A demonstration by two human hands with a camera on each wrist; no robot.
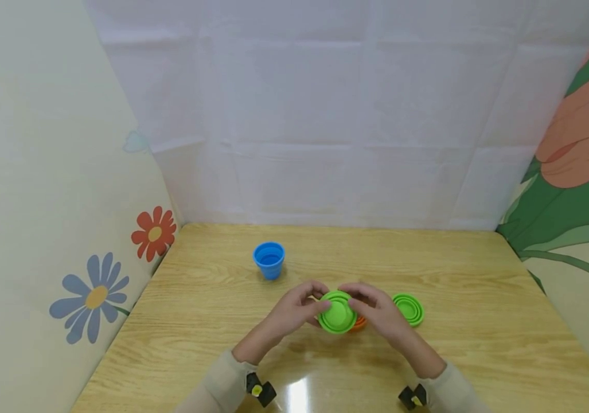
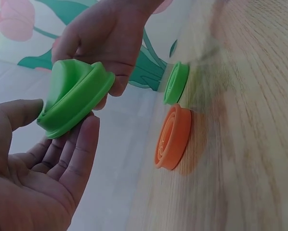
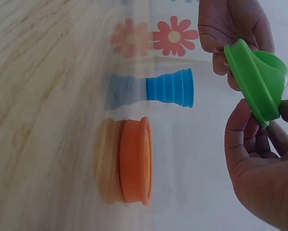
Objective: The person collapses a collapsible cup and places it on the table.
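Observation:
Both hands hold a green collapsible silicone cup (image 1: 338, 315) above the table. My left hand (image 1: 294, 308) pinches its left side, thumb on the face toward me and fingers behind. On the opposite side my right hand (image 1: 381, 314) grips it in the same way. In the left wrist view the held cup (image 2: 76, 98) is tilted, its middle bulging unevenly out of the thick rim rings. Beneath the hands lies a folded-flat orange collapsible cup (image 3: 133, 161), mostly hidden in the head view. A second green cup (image 1: 408, 310), also folded flat, lies just right of my right hand.
A blue collapsible cup (image 1: 269, 261) stands extended and upright on the wooden table (image 1: 211, 298), beyond my left hand. White cloth (image 1: 294, 115) hangs along the table's back edge. Flower-patterned panels (image 1: 31, 172) rise at both sides.

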